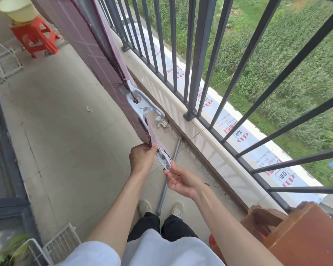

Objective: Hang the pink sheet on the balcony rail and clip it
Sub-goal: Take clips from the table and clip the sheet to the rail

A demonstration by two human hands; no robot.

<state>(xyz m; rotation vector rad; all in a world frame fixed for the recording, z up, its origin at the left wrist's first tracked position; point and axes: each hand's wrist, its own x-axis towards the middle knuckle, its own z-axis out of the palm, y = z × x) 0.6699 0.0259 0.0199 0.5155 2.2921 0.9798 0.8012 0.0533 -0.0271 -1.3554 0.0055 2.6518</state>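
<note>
The pink checked sheet point(96, 54) hangs in a long band from the upper left down to the middle of the view, beside the dark balcony railing point(198, 60). A large white clip point(140, 104) is clamped on its edge halfway down. My left hand point(140, 159) pinches the sheet's lower corner. A small white clip point(164, 159) sits on that corner, and my right hand point(181, 180) pinches the clip's near end between thumb and fingertips.
A grey metal pole point(168, 175) lies on the tiled floor by my feet. A brown wooden box point(304, 235) stands at the lower right. A red stool point(36, 36) with a pale basin on it is at the upper left. White wire racks point(62, 244) lean at the lower left.
</note>
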